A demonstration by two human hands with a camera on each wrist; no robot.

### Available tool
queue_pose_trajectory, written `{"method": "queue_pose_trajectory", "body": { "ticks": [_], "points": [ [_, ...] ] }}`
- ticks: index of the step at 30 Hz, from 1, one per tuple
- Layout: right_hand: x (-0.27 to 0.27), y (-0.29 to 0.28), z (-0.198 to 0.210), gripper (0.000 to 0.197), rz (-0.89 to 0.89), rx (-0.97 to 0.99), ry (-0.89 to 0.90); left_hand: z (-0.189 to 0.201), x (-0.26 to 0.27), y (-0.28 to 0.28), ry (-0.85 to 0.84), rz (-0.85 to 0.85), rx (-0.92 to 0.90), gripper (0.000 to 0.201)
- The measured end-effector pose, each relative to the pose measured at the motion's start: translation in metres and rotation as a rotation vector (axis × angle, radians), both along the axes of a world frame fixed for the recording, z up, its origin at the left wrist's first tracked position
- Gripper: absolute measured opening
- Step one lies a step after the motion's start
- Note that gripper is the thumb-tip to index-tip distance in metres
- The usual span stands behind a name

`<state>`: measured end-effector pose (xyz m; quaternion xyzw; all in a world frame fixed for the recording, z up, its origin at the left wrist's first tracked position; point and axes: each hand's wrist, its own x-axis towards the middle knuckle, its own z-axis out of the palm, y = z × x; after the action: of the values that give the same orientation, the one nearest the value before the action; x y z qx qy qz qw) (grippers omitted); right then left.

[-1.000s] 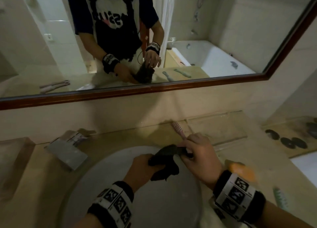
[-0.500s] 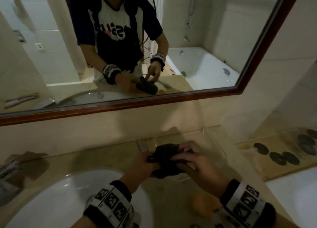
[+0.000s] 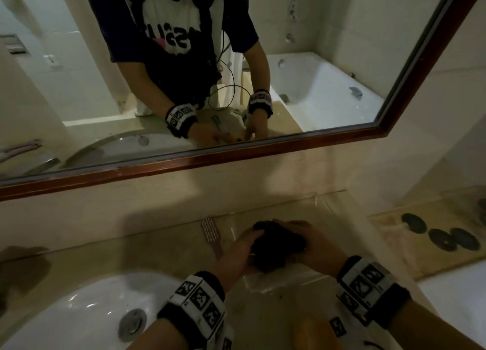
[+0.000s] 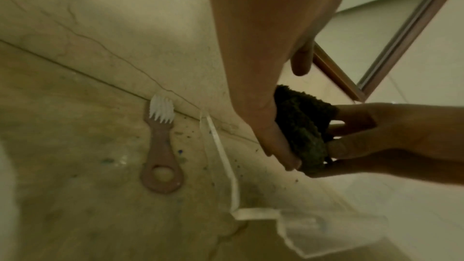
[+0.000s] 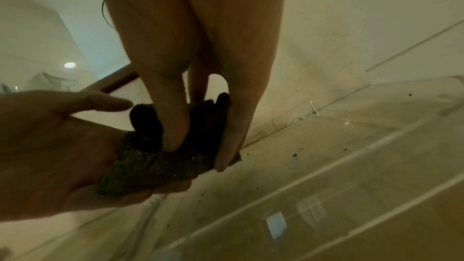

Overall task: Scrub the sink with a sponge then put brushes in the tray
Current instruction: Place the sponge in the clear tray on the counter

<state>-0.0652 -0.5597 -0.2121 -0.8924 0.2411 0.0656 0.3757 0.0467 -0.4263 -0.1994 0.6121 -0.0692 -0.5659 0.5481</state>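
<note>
A: Since the earlier frame the view has swung right and down; the sink point(image 3: 79, 315) now sits low left, and both hands have carried the dark sponge point(image 3: 278, 244) off the basin to above the clear tray point(image 3: 323, 205).

B: Hand states?

A: The left hand point(image 3: 236, 247) cups the sponge from beneath, fingers curled round its edge. The right hand point(image 3: 313, 240) pinches it from above, thumb and fingers pressed into the folds. The sponge is held between them, clear of the counter.

B: Handling?

A: Judged soft, light and crushable; it bunches under the fingers point(image 5: 173, 126). Any grip on the body holds. The pink brush point(image 4: 160, 146) lies flat on the counter just left of the tray, bristles toward the wall. Judged stiff and light; best taken by the ringed handle.

B: Anything obscured?

A: An orange object point(image 3: 313, 331) near the bottom edge is blurred and cannot be identified. The tray's walls barely show, so its near rim is hard to place. Whether other brushes remain cannot be told. Dark discs point(image 3: 441, 236) lie far right, unidentified.
</note>
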Motion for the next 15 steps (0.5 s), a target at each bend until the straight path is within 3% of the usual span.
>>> {"method": "queue_pose_trajectory", "body": {
  "ticks": [4,9,12,15],
  "points": [
    [0.013,0.001,-0.006,0.058,0.052,-0.050,0.134,-0.017,-0.002,0.002,-0.564,-0.346,0.103,0.069],
    [0.020,0.006,-0.002,0.052,0.149,-0.020,0.215,-0.026,0.006,0.011,-1.121,-0.514,0.226,0.047],
    [0.020,0.000,0.008,0.042,0.142,0.063,0.234,-0.028,0.004,0.016,-1.275,-0.450,0.209,0.036],
    [0.019,-0.004,0.010,0.030,0.113,0.020,0.246,-0.032,0.000,0.014,-1.353,-0.544,0.267,0.036]
  ]
}}
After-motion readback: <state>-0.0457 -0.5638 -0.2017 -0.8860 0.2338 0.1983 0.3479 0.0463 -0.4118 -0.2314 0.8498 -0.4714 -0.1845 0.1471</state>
